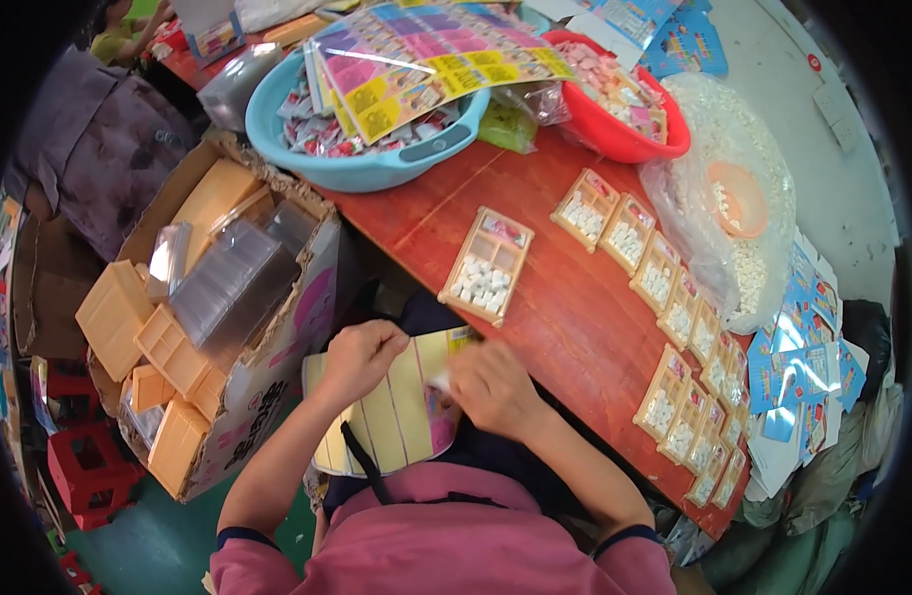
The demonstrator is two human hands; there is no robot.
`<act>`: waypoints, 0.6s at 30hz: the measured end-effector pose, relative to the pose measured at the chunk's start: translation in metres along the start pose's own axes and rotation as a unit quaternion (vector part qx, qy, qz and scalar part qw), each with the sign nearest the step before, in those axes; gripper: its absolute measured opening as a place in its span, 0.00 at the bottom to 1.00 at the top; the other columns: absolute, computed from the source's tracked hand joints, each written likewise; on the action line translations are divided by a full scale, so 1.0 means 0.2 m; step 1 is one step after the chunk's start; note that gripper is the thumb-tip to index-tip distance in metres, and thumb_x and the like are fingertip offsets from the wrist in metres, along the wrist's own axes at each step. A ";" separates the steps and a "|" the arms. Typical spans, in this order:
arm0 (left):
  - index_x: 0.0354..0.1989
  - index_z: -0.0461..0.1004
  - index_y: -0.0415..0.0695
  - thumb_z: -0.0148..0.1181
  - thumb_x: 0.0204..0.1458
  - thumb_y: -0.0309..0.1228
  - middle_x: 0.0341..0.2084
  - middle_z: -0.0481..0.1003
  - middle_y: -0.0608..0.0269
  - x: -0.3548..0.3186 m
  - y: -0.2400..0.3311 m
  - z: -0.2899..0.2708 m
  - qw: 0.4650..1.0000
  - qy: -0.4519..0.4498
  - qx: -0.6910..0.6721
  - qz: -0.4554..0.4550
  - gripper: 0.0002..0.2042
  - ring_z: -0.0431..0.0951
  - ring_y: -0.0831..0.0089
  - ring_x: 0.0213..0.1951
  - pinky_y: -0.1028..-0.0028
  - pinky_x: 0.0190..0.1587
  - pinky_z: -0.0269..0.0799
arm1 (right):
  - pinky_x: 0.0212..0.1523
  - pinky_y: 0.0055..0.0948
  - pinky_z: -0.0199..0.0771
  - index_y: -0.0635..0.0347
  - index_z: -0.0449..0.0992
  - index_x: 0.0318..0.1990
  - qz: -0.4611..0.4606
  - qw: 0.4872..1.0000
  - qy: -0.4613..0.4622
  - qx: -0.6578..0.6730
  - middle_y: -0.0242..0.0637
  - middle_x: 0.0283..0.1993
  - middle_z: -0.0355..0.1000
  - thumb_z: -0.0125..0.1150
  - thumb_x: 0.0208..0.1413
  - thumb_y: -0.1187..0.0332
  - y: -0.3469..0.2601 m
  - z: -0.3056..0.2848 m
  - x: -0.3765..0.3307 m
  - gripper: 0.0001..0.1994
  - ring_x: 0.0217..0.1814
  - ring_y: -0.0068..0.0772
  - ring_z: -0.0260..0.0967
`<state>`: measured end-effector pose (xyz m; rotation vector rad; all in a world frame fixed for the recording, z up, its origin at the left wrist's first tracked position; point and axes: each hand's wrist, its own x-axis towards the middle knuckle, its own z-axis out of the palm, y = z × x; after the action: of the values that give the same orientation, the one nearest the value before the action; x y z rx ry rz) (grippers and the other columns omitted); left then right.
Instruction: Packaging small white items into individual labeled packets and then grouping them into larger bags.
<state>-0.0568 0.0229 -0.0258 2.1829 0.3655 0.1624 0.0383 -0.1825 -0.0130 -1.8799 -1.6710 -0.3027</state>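
Note:
Over my lap lies a sticker sheet (391, 412), mostly bare yellow backing with pink lines and a printed strip on its right side. My left hand (364, 355) is closed at the sheet's upper edge, thumb and fingers pinched together. My right hand (493, 389) is curled above the printed side, with a small whitish blurred piece at its fingertips that I cannot make out. Just beyond the hands, on the red table, sits a peach compartment tray (486, 266) holding white bits, with a pink printed piece in its far part.
Several filled trays (657, 270) stand in rows along the table's right. Behind are a blue basin (376, 171) under printed sheets, a red basin (614, 139) and a plastic bag of white bits (719, 129). At left, a carton (267, 397) holds peach trays and clear covers; a person (109, 129) is beyond.

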 end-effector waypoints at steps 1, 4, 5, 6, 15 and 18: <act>0.28 0.75 0.42 0.57 0.49 0.32 0.25 0.75 0.58 -0.02 0.00 0.00 0.999 0.022 0.038 0.021 0.07 0.76 0.56 0.30 0.64 0.31 0.71 | 0.34 0.34 0.70 0.59 0.69 0.26 -0.006 0.996 -0.056 0.067 0.38 0.35 0.71 0.65 0.40 0.74 -0.04 -0.10 -0.05 0.09 0.36 0.37 0.70; 0.27 0.75 0.44 0.58 0.49 0.32 0.25 0.75 0.60 -0.04 0.00 0.01 0.995 0.050 0.076 0.046 0.05 0.76 0.58 0.29 0.64 0.30 0.71 | 0.23 0.25 0.68 0.57 0.73 0.25 0.075 0.975 -0.026 0.206 0.34 0.26 0.72 0.68 0.39 0.73 -0.24 -0.47 -0.17 0.08 0.24 0.31 0.71; 0.27 0.75 0.44 0.58 0.49 0.32 0.25 0.75 0.60 -0.05 0.00 0.01 0.995 0.052 0.076 0.049 0.05 0.76 0.58 0.29 0.64 0.30 0.71 | 0.25 0.24 0.72 0.58 0.75 0.26 0.136 0.963 -0.021 0.233 0.36 0.27 0.75 0.71 0.39 0.73 -0.26 -0.62 -0.21 0.09 0.26 0.32 0.74; 0.27 0.75 0.44 0.58 0.49 0.32 0.25 0.75 0.60 -0.05 0.01 0.01 0.994 0.051 0.086 0.052 0.05 0.76 0.58 0.28 0.65 0.30 0.71 | 0.24 0.24 0.72 0.59 0.75 0.26 0.188 0.930 0.045 0.312 0.37 0.26 0.75 0.68 0.42 0.75 -0.27 -0.72 -0.25 0.05 0.26 0.31 0.75; 0.47 0.72 0.45 0.64 0.41 0.29 0.44 0.72 0.58 -0.01 0.11 -0.01 0.943 0.100 0.219 0.231 0.20 0.71 0.57 0.45 0.61 0.47 0.67 | 0.31 0.18 0.67 0.62 0.61 0.36 0.351 0.791 0.247 0.437 0.46 0.32 0.71 0.68 0.46 0.78 -0.21 -0.69 -0.21 0.17 0.31 0.26 0.69; 0.53 0.69 0.49 0.64 0.41 0.35 0.57 0.63 0.57 -0.12 0.11 0.08 0.919 -0.053 0.192 0.341 0.26 0.63 0.55 0.58 0.51 0.60 0.56 | 0.33 0.21 0.68 0.61 0.61 0.35 0.345 0.730 0.243 0.538 0.44 0.30 0.71 0.67 0.46 0.79 -0.12 -0.58 -0.20 0.17 0.31 0.26 0.68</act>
<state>-0.0720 -0.0089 -0.0166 2.6152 -0.4856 0.3787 0.0324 -0.2807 0.0656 -1.1738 -0.4380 0.4019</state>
